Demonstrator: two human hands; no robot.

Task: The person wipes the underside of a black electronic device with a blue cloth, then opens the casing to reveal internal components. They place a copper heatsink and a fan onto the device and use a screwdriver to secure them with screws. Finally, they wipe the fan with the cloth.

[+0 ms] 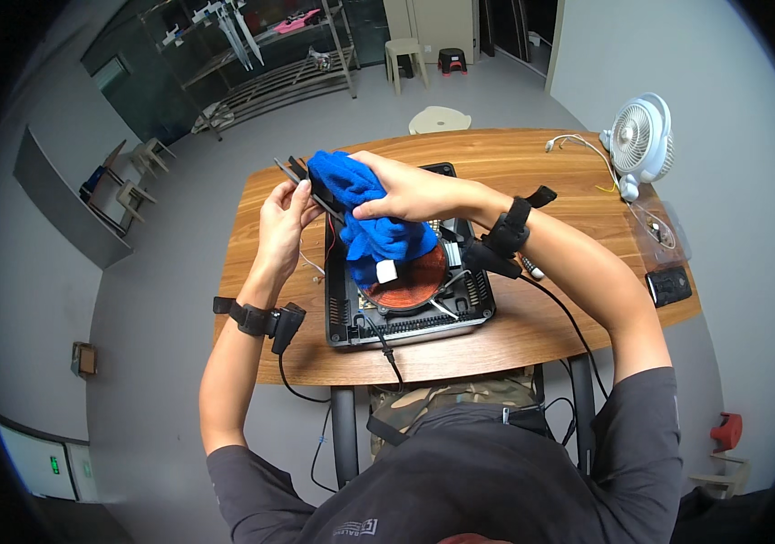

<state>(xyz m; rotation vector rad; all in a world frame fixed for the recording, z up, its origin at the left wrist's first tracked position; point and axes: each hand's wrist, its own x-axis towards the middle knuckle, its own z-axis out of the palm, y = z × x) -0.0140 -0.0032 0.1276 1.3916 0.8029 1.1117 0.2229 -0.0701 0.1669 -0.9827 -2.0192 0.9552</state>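
My right hand (413, 189) is closed on a bunched blue cloth (389, 238), thumb pressed into its folds. With my left hand (282, 221) I pinch a thin dark plate-like piece (321, 201), held tilted and seen nearly edge-on; the cloth lies against it and hides part of it. Below both hands sits an opened black appliance housing (337, 313), which looks like an induction cooker. Inside it is a round copper-coloured coil (413, 283), partly covered by the hanging cloth. A small white patch (386, 271) shows at the cloth's lower end.
The housing rests on a curved wooden table (514, 163). A black power cord (389, 354) lies at its front edge. To the right stand a white fan (638, 140), a clear tray (655, 227) and a black box (669, 286). Cables run from bands on both my wrists.
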